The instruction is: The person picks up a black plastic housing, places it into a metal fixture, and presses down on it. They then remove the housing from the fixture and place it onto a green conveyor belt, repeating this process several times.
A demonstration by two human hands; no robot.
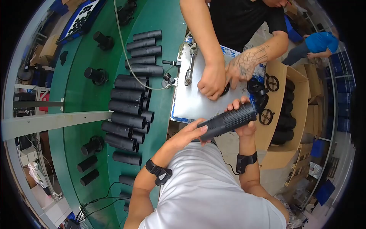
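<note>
Both of my hands are closed on a black plastic tube (228, 122) with a dimpled band and ribbed ends, held at a slant over my lap. My left hand (190, 134) grips its lower left end, thumb on top. My right hand (247, 129) wraps round the upper right end, with fingertips showing on the far side. Just beyond the tube lies a metal plate (190, 107) on a work stand. A co-worker's hands (214, 81) press on a small dark part there, mostly hidden under the fingers.
Several similar black tubes (127, 95) lie in rows on the green bench (112, 150) to the left. To the right, an open cardboard box (301, 74) holds more dark tubes, and black crossed rings (266, 116) sit beside it. A thin hose (124, 49) crosses the bench.
</note>
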